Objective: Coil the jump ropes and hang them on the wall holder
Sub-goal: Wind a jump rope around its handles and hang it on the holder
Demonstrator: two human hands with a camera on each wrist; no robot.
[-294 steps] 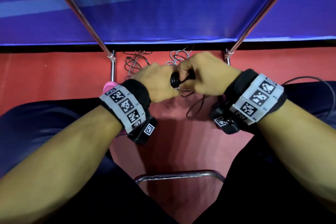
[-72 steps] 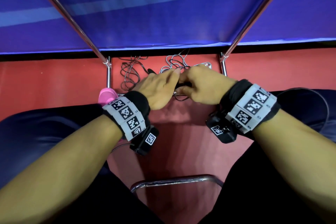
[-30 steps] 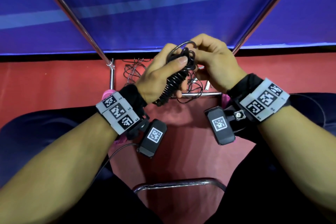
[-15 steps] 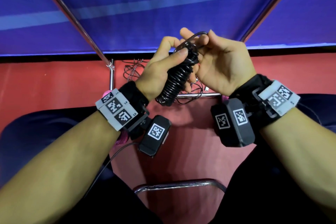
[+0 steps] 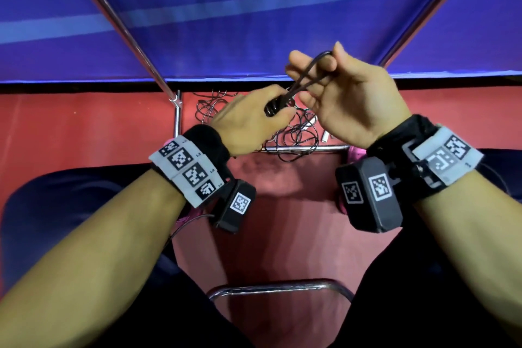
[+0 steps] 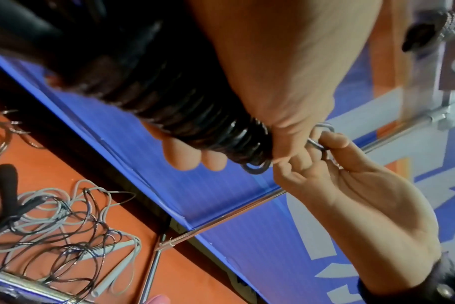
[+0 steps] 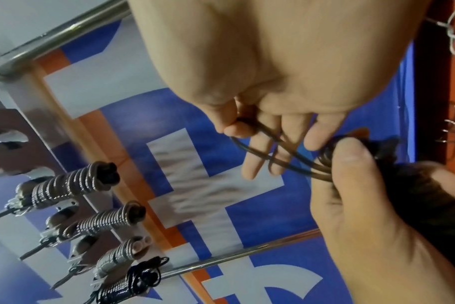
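L hand (image 5: 248, 118) is fisted round the black coil (image 6: 185, 115), thumb pressed on its far end. R hand (image 5: 347, 99) is palm toward the person and mostly open. Its thumb + forefinger pinch the top of the loop (image 5: 310, 73) that comes out of the coil. The other 3 fingers are loosely spread and hold nothing.

Both hands are in mid-air in front of the person, above the red floor (image 5: 84, 135) and in front of the blue banner (image 5: 254, 22).

Axis: in head view the coil is nearly all hidden in the fist, w/ only a dark end showing at the thumb. The loop runs from there up and to the R, away from the person, drawn straight btwn the hands. L wrist view shows what head view can't: the coil's length, tight turns side by side, long axis running from the wrist out past the fingertips toward the R hand. R wrist view shows the loop as two strands crossing over the R fingers.

L wrist view gives the loose ropes (image 6: 57, 222) best: grey + dark cords tangled on the floor, by a chrome bar (image 6: 13, 286). Only R wrist view shows the brown holder (image 7: 11, 127), w/ four other coils (image 7: 73, 185) in a row beside it. The lowest in frame is black, and their long axes are roughly parallel.
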